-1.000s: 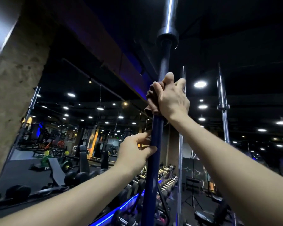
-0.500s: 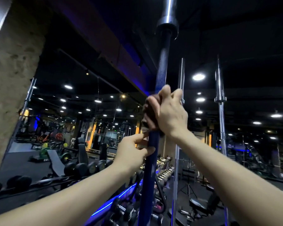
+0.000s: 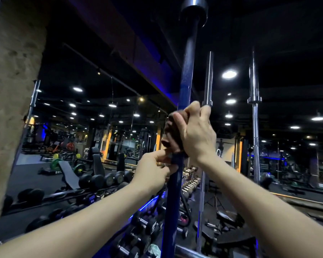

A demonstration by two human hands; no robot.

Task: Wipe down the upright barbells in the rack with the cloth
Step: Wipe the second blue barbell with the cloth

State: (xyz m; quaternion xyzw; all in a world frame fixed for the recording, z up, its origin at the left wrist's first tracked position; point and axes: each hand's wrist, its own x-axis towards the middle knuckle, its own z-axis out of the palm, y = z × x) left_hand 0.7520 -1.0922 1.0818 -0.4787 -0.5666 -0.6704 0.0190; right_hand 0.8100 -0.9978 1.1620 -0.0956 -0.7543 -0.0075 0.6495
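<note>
a rough stone pillar [image 3: 13, 90] stands at far left. the left hand [image 3: 153, 170] curls its fingers round the upright blue barbell [image 3: 186, 71], just under the right hand [image 3: 196, 133], which grips a brown cloth [image 3: 169, 131] wrapped on the bar. two chrome barbells [image 3: 254, 116] stand upright further right.

Rough stone pillar [image 3: 11, 90] at left, row of black dumbbells [image 3: 104, 180] beside a weight bench [image 3: 68, 174], ceiling lights [image 3: 229, 74] overhead.
</note>
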